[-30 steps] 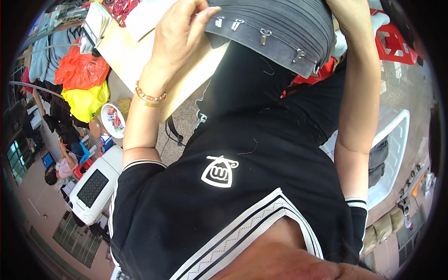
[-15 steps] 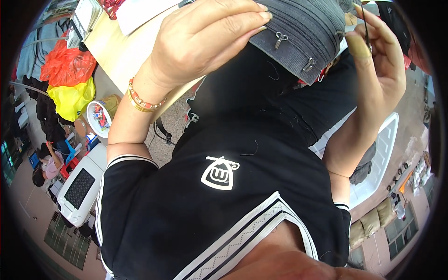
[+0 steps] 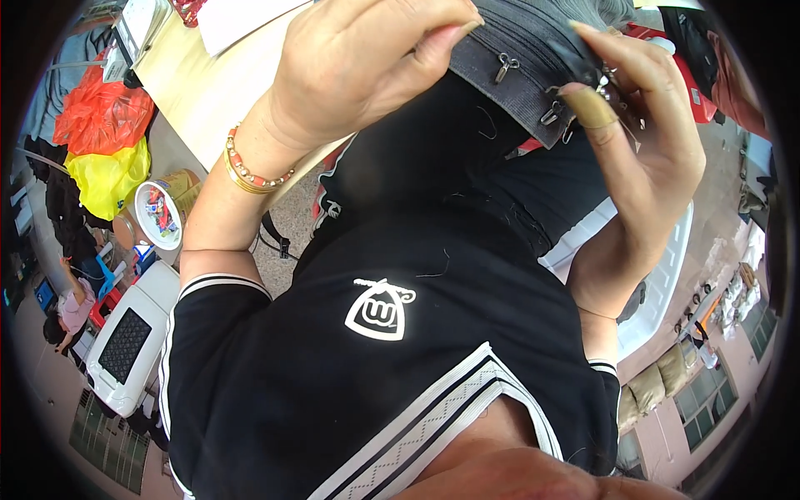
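Note:
A grey fabric piece with several zippers point(image 3: 533, 58) is held up close at the top of the view. My left hand point(image 3: 358, 62) grips its left edge, fingers curled over it, a beaded bracelet on the wrist. My right hand point(image 3: 637, 142) holds its right end, the thumb pressed beside the metal zipper pulls point(image 3: 550, 112). Below them is my black shirt with a white emblem point(image 3: 379, 308).
A pale wooden table point(image 3: 208, 92) lies at the upper left. Orange and yellow plastic bags point(image 3: 104, 142), a round tin with small items point(image 3: 158, 212) and a white box point(image 3: 125, 342) are on the left. A white plastic tub point(image 3: 658, 292) stands at the right. Another person crouches at far left point(image 3: 67, 304).
Both hands and the grey zippered piece have come much closer and larger in view. My right hand has moved from the far side onto the piece's right end near the zipper pulls.

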Motion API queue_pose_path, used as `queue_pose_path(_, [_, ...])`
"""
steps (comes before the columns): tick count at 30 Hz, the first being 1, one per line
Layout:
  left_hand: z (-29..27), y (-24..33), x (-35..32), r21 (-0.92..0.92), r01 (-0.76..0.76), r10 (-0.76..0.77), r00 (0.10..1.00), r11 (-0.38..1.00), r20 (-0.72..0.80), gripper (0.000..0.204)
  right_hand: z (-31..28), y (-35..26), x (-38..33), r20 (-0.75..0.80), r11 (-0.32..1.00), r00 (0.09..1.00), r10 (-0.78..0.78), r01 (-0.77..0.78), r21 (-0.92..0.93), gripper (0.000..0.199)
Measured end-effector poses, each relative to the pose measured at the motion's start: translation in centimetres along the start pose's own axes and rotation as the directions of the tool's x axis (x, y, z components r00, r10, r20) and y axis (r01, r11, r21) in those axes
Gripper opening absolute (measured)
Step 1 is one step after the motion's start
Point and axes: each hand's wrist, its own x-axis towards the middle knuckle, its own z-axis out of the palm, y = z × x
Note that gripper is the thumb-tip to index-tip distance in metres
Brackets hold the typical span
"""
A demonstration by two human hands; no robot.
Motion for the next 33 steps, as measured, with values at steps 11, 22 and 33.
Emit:
queue_pose_path(11, [0.1, 1.3, 0.9, -0.281, 0.256, -0.228, 0.965, 0.925, 0.128, 0.018, 0.1, 0.6, -1.1, -0.001, 0.992, 0.992, 0.123, -0.123, 0.001, 0.041])
queue_pose_path(22, [-1.5, 6.8, 10.9, 0.426, 0.499, -0.645, 0.446, 0.755, 0.621, 0.024, -0.6, 1.9, -3.8, -0.091, 0.958, 0.976, 0.199, -0.174, 0.229, 0.039])
queue_pose_path(33, [-0.6, 6.1, 10.9, 0.344, 0.272, -0.438, 0.515, 0.899, 0.737, 0.022, -0.7, 1.6, -4.7, -0.034, 0.983, 0.987, 0.158, -0.154, 0.098, 0.035])
